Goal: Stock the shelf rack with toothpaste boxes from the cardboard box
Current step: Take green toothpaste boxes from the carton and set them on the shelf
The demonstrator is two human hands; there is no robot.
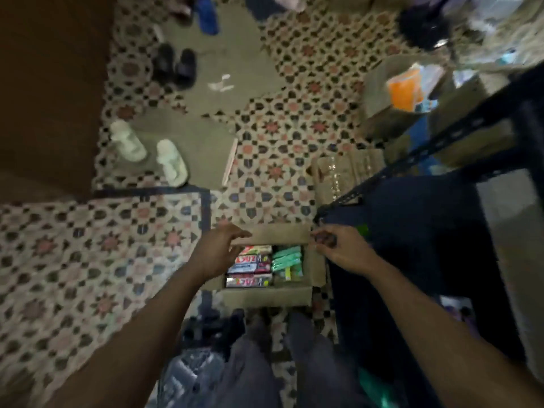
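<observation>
An open cardboard box [294,294] sits on the patterned floor in front of my feet. Red-and-white toothpaste boxes [249,266] fill its left half and green ones [287,260] its right half. My left hand [216,250] hovers over the box's left edge with fingers spread, the tips at the far flap. My right hand [338,248] is at the right end of that flap with curled fingers; blur hides whether it grips the flap. The dark metal shelf rack [441,136] stands directly right of the box, and its low shelf looks dark.
White sandals [166,159] and black sandals [176,66] lie on the floor to the far left. More cardboard boxes [379,92] and a clear-wrapped pack [344,175] stand beyond the rack. A brown wall or door closes off the left. My legs are just behind the box.
</observation>
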